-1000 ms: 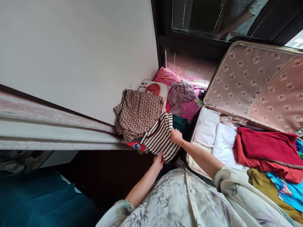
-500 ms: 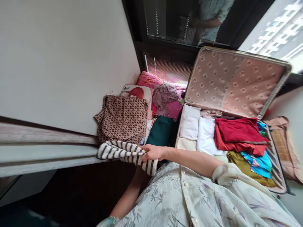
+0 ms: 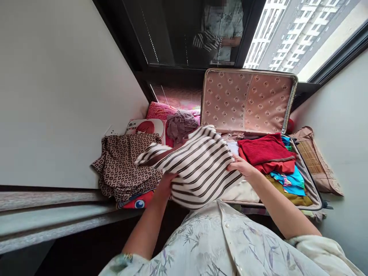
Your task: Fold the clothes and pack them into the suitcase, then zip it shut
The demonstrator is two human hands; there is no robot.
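A brown-and-white striped top hangs in front of me, lifted off the ledge. My left hand grips its lower left part from beneath. My right hand clasps its right edge, just over the front of an open suitcase. The suitcase has a pink patterned lid standing upright and holds a red knit, white folded pieces, and blue and mustard clothes.
A brown patterned garment lies on the ledge to the left, over a red item with a cartoon eye. Pink cushions and a mauve cloth sit behind. A white wall is at the left, a dark window ahead, a woven mat at the right.
The striped top has been raised from the ledge and carried right toward the suitcase. Both hands now grip it. My view has swung right and up.
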